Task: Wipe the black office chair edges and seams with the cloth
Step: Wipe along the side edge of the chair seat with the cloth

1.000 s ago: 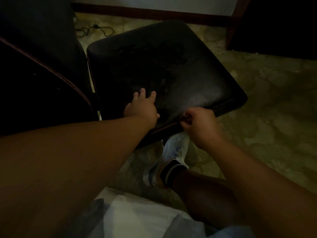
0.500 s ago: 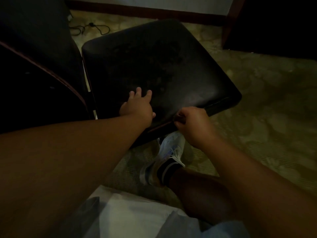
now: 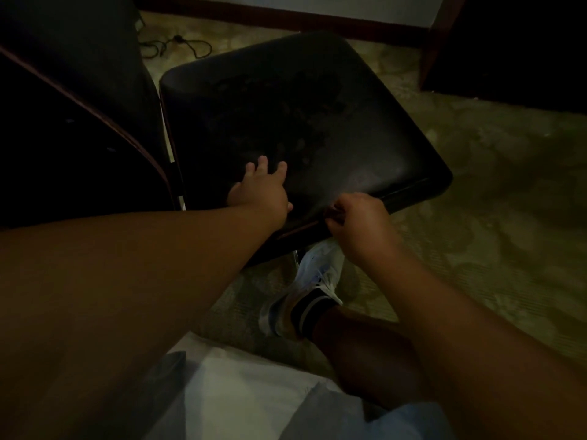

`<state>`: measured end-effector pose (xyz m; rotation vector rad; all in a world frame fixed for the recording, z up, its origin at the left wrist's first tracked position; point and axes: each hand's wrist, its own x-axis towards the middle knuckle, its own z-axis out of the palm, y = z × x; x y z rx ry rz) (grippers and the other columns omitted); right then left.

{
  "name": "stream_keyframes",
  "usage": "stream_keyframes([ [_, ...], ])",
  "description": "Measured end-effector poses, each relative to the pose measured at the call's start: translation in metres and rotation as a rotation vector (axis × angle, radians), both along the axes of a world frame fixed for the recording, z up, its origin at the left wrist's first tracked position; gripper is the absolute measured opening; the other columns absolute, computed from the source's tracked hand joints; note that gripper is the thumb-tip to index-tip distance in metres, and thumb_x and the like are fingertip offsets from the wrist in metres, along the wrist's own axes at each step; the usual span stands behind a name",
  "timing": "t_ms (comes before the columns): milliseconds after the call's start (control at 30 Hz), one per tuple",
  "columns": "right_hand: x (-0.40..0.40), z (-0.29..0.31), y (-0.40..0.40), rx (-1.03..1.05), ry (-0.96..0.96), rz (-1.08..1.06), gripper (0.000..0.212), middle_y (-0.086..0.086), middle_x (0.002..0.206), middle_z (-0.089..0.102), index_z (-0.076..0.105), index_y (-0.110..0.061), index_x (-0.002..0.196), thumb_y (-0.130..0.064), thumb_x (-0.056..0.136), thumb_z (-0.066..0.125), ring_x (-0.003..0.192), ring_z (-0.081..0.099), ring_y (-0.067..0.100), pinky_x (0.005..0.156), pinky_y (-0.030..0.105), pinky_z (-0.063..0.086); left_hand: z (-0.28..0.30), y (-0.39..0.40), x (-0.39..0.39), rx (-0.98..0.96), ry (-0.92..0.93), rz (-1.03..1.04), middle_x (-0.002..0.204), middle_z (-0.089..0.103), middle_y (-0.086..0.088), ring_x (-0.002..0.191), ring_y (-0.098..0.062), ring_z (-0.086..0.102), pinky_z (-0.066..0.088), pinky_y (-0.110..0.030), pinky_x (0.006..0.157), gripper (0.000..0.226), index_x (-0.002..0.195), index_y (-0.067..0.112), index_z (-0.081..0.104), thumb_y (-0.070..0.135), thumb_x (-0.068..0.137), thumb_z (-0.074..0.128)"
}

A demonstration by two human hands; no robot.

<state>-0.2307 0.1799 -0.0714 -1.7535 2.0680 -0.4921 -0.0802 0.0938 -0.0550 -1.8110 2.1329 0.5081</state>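
The black office chair's seat [image 3: 317, 106] fills the middle of the head view, its cushion scuffed and dull. My left hand [image 3: 259, 193] lies flat on the seat's near left part with its fingers spread. My right hand [image 3: 362, 220] is curled at the seat's near edge, where a reddish seam [image 3: 301, 229] runs along the rim. A small dark bit of cloth [image 3: 332, 214] shows between its fingers, pressed against that seam. Most of the cloth is hidden inside the hand.
The chair's dark backrest [image 3: 63, 122] stands at the left, close to the seat. A black cable [image 3: 178, 46] lies on the patterned carpet behind. Dark furniture [image 3: 508, 42] blocks the upper right. My white shoe [image 3: 311, 281] sits under the seat's near edge.
The view has shifted slightly. Both hands stay in nearly the same places on the seat, the right one still at the near seam.
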Motion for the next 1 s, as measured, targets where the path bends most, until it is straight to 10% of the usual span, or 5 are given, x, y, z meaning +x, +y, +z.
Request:
stream_keyframes([
  [367,0.001,-0.003,0.000,0.014,0.000,0.022,0.015,0.003,0.104,0.063,0.069,-0.015,0.102,-0.023,0.090,0.068,0.094,0.061,0.019,0.081,0.035,0.054,0.001,0.008,0.001,-0.019,0.073,0.010,0.169,-0.005,-0.007,0.155,-0.030,-0.003,0.018,-0.049,0.122,0.078,0.160,0.030,0.007,0.032,0.101,0.058],
  [633,-0.003,-0.008,0.002,-0.039,-0.048,-0.022,0.010,0.002,0.100,0.066,0.069,-0.016,0.096,-0.021,0.088,0.071,0.089,0.063,0.018,0.074,0.028,0.048,0.004,0.100,0.010,-0.291,0.685,0.090,0.146,0.050,-0.001,0.135,-0.018,0.045,0.039,-0.035,0.112,0.043,0.141,0.021,0.057,0.017,0.098,0.060],
  [767,-0.001,-0.011,0.004,-0.051,-0.080,-0.053,0.009,0.001,0.099,0.067,0.069,-0.017,0.095,-0.021,0.087,0.072,0.089,0.063,0.017,0.078,0.036,0.055,-0.002,0.149,0.030,0.144,0.766,0.396,0.118,0.064,0.010,0.094,0.004,0.057,0.044,-0.010,0.077,0.033,0.132,0.026,0.063,0.021,0.100,0.058],
  [1000,0.008,-0.011,0.005,-0.017,-0.119,-0.093,0.013,0.003,0.103,0.068,0.070,-0.016,0.101,-0.019,0.088,0.071,0.093,0.065,0.019,0.083,0.042,0.057,-0.016,0.154,0.047,0.450,1.003,1.020,0.088,0.065,-0.005,0.073,-0.017,0.061,0.048,-0.028,0.064,0.065,0.154,0.023,0.035,0.006,0.096,0.058],
])
